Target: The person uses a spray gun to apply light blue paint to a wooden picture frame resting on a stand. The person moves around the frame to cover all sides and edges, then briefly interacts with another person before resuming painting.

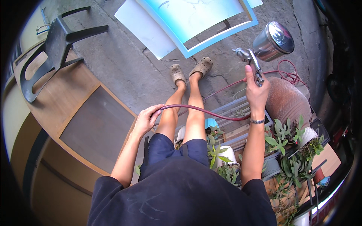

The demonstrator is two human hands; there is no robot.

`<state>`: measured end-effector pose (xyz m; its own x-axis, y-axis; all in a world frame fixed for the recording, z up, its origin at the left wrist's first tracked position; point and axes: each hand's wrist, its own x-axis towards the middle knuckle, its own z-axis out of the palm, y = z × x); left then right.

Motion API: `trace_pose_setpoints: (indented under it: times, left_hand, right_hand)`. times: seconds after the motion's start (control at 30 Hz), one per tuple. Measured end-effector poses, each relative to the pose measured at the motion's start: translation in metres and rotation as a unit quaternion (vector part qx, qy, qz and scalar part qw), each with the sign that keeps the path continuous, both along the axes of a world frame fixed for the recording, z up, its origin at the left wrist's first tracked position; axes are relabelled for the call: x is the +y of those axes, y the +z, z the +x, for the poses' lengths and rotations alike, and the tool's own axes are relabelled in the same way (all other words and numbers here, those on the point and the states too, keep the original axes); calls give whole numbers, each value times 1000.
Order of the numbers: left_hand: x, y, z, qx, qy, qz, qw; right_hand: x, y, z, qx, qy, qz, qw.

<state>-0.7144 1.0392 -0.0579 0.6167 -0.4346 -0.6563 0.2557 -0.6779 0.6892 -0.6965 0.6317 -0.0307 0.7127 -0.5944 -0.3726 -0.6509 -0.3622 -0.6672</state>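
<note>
My right hand (256, 90) grips a metal spray gun (256, 67) topped with a shiny silver cup (272, 43), its nozzle pointing left. A dark red hose (203, 110) sags from near my right wrist to my left hand (149, 116), whose fingers are closed on it at waist height. Beyond my feet, a panel with a blue-to-white painted face (203, 26) lies at the top of the view, with a light blue frame (247, 22) and a pale sheet (139, 35) beside it.
A plastic chair (60, 37) stands on a wooden panel (98, 124) at left. Potted plants (222, 158), slatted metal and wood pieces (233, 133), a rusty rounded object (286, 101) and coiled hose (288, 75) crowd the right. The concrete floor (120, 75) is cracked.
</note>
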Motion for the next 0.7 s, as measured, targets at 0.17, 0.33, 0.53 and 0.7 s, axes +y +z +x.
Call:
trace_pose_setpoints:
  times: [0.17, 0.33, 0.53, 0.7]
  left_hand:
    - [-36, 6, 11, -16, 10, -10, 1000]
    - [-74, 13, 27, -13, 4, -12, 1000]
    - [-107, 21, 37, -37, 13, -37, 999]
    - [-116, 47, 52, -27, 48, -43, 998]
  right_hand:
    - [-46, -15, 19, -22, -15, -5, 1000]
    - [-90, -22, 40, -23, -35, -20, 999]
    - [-141, -25, 59, -47, -57, -87, 993]
    - [-159, 7, 95, -101, -119, -103, 982]
